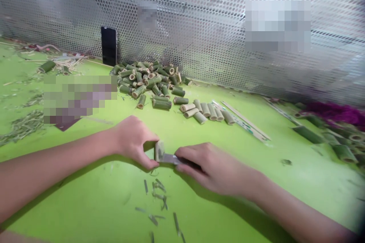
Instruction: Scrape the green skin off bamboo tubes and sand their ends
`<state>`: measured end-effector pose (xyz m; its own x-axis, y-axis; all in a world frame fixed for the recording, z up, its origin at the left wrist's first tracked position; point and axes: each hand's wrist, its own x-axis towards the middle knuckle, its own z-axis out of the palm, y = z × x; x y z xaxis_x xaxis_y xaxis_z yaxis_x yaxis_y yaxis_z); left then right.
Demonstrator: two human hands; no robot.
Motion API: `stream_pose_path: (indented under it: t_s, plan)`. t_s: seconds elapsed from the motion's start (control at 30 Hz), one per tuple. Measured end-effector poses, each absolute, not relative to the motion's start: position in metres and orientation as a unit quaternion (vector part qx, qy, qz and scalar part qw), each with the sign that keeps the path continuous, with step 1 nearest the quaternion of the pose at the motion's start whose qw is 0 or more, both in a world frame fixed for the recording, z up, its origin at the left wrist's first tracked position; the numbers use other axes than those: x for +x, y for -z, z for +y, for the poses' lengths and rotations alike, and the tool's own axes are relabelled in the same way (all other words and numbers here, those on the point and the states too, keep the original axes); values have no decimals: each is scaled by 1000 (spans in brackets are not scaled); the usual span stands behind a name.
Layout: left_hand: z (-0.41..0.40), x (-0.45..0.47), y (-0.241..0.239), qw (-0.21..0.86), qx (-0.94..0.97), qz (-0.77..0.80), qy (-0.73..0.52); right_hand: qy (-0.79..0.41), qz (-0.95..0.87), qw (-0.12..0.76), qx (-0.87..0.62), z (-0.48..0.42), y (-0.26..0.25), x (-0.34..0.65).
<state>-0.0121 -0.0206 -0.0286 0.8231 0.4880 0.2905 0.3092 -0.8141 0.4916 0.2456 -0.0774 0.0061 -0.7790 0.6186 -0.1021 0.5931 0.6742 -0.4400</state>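
Between the thumb and fingers of my left hand (134, 142) a short bamboo piece (158, 152) is pinched by its two ends, over the green table (114, 201). My right hand (208, 163) is closed round the handle of a knife (169, 158), whose grey blade meets the right side of the bamboo piece. Part of the handle is hidden in my fingers. Thin green bamboo shavings (159, 195) lie on the table just below both hands.
Green bamboo pieces (154, 80) are heaped beyond my hands, with several peeled pale pieces (209, 111) in front. A phone (109, 46) leans on the perforated metal wall (194, 26). A ruler (236, 119) lies to the right, near purple netting (336, 114) and longer bamboo pieces (310, 134).
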Motion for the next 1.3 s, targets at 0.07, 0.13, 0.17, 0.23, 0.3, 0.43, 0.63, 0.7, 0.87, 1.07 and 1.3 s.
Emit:
stream_pose_path:
  t_s: [0.07, 0.13, 0.17, 0.23, 0.3, 0.43, 0.63, 0.7, 0.87, 1.07, 1.3]
  plan:
    - [-20, -13, 28, 231, 928, 215, -199, -258, -912, 17, -320, -78, -10, 247]
    - [-20, -13, 27, 228, 929, 213, -197, -250, -904, 34, -345, -78, -9, 247]
    - [-20, -13, 27, 221, 931, 212, -198, -228, -899, 49, -371, -77, -7, 246]
    - [-20, -13, 26, 204, 933, 215, -204, -170, -890, 69, -417, -76, -2, 243]
    - [-20, -12, 26, 196, 934, 218, -206, -124, -893, 71, -427, -75, 3, 240]
    - [-19, -11, 26, 181, 938, 212, -207, -95, -910, 70, -396, -75, 9, 233]
    - [-20, -10, 28, 164, 939, 216, -211, -85, -912, 63, -396, -76, 5, 229]
    - [-21, -9, 29, 161, 938, 216, -217, -98, -910, 60, -397, -76, 4, 230]
    - [-23, -9, 31, 172, 933, 209, -237, -152, -919, 74, -356, -80, 2, 236]
    - [-21, -17, 21, 201, 930, 221, -213, -201, -931, 78, -293, -90, 2, 241]
    - [-27, -11, 26, 144, 944, 203, -219, -41, -916, 131, -378, -78, 9, 239]
